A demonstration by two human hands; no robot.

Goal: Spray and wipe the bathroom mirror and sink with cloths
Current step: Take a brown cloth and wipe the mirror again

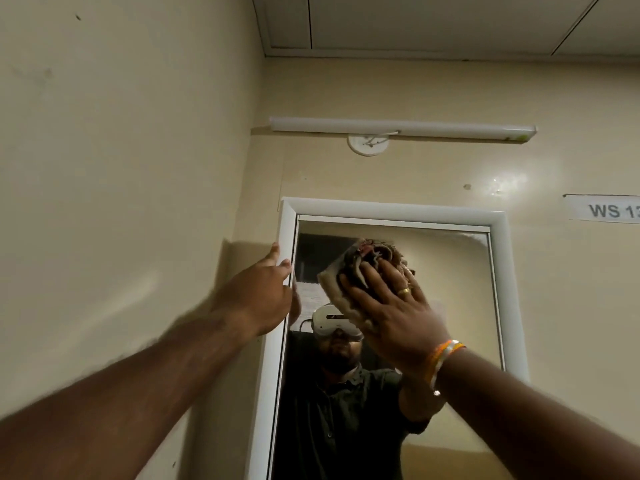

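The mirror (450,306) sat in the lower centre of the frame, tall and bordered by a white frame (391,211), fixed to a cream wall (104,168); against its upper glass a bunched cloth (349,271) was pressed, mottled brown and pale, right there in the middle of the picture; the right hand (391,306) lay flat over it, fingers spread and fairly straight, palm pushing the cloth onto the glass, a gold ring (403,291) on one finger and an orange-and-white band (441,362) at the wrist; over at centre left the left hand (263,292) reached up to the frame's left edge, thumb on the outer side and fingers curled round the inner side, gripping that edge; both forearms came in from the bottom corners; the glass gave back a person in a dark shirt wearing a white headset (332,322), partly hidden behind the cloth; above the mirror ran a long white tube light (401,128) with a round white fitting (368,144) just beneath its left part; at the right edge a paper label (606,209) read "WS 13", cut off by the frame; ceiling panels (450,22) filled the upper right.
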